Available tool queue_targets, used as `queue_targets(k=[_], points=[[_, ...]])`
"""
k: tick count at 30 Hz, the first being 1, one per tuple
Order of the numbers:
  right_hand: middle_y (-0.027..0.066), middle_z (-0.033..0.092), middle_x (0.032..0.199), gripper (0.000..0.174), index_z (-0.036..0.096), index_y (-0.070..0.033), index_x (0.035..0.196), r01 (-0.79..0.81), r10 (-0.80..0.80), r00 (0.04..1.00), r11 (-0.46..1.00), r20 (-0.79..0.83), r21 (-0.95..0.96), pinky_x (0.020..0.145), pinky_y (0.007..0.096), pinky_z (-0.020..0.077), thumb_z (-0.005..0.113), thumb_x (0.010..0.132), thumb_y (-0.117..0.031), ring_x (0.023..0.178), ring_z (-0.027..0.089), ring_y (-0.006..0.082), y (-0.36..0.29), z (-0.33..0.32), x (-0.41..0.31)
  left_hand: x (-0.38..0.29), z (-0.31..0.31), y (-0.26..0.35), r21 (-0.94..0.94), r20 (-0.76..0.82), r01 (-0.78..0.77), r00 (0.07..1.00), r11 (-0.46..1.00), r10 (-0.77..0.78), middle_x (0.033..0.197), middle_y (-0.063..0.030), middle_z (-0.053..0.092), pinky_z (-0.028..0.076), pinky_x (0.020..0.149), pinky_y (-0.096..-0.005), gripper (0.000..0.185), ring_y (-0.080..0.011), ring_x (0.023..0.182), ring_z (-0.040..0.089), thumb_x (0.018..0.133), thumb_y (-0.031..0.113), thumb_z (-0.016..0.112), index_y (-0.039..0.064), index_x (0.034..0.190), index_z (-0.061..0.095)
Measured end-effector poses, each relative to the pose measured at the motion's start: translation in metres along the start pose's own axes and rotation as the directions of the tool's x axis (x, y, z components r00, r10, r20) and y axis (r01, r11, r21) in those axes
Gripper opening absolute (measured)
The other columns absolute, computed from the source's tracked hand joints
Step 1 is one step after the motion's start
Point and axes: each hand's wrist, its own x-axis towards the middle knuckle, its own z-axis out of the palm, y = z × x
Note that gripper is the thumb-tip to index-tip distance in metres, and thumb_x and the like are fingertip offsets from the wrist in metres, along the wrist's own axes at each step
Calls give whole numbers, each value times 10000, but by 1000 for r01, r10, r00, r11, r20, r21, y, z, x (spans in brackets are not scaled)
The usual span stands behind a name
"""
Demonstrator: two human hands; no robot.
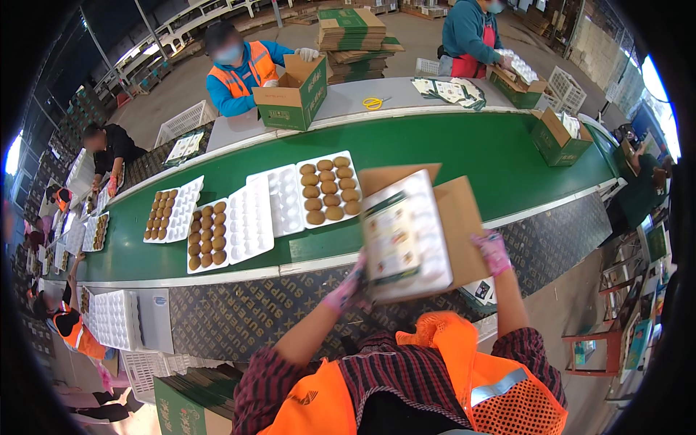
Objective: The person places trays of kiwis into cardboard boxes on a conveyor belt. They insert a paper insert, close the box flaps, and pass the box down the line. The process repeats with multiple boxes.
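Observation:
An open cardboard carton [462, 231] is tilted in front of me, above the near side of the green belt. In it shows a white moulded tray [436, 244], with printed leaflets [390, 236] lying over its left part. My left hand [353, 291], in a pink patterned glove, holds the carton's lower left side; the carton hides some of its fingers. On the right, my right hand [493, 252], gloved alike, grips the carton by its right flap. Just left of the carton, a tray of kiwifruit [329, 187] lies on the belt.
The green conveyor belt [424, 138] carries more kiwifruit trays [206, 236] at left and a packed carton [563, 138] at far right. Across it, a co-worker [244, 70] handles a green carton [293, 92], near yellow scissors [375, 102]. Flattened cartons [190, 399] stand below left.

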Motion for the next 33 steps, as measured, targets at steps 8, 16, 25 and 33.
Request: queue_targets(k=[8, 16, 25, 33], points=[[51, 714, 822, 196, 785, 23, 936, 207, -225, 780, 973, -584, -99, 693, 352, 552, 822, 836, -141, 745, 658, 173, 41, -236, 191, 45, 100, 80, 243, 370, -248, 917, 938, 146, 1766, 14, 60, 254, 1218, -546, 863, -231, 1592, 174, 1020, 658, 462, 276, 1695, 84], [31, 568, 721, 269, 635, -85, 945, 162, 36, 804, 947, -594, 276, 442, 288, 433, 659, 1017, -343, 547, 572, 165, 45, -36, 241, -145, -120, 15, 562, -386, -270, 750, 782, 537, 1620, -127, 431, 372, 1200, -382, 663, -281, 1448, 458, 1041, 255, 653, 162, 1628, 359], [101, 717, 926, 190, 701, -103, 964, 534, -148, 801, 616, 580, -579, 643, 359, 500, 589, 949, -257, 780, 664, 238, 144, 397, 59, -464, -244, -143, 602, -790, -291, -353, 744, 501, 1444, -133, 584, 469, 1075, -337, 474, -211, 1257, 589, 1051, 95, 568, 38, 1516, 497], [136, 730, 1012, 228, 687, -72, 966, 737, -251, 655, 3, 713, -676, 905, 432, 527, 483, 969, -174, 1039, 686, 237, 141, 538, 53, -548, -146, -157, 643, -725, -47, -358, 765, 588, 1365, -122, 657, 501, 1054, -336, 402, -203, 1217, 638, 1056, 94, 559, 18, 1450, 558]])
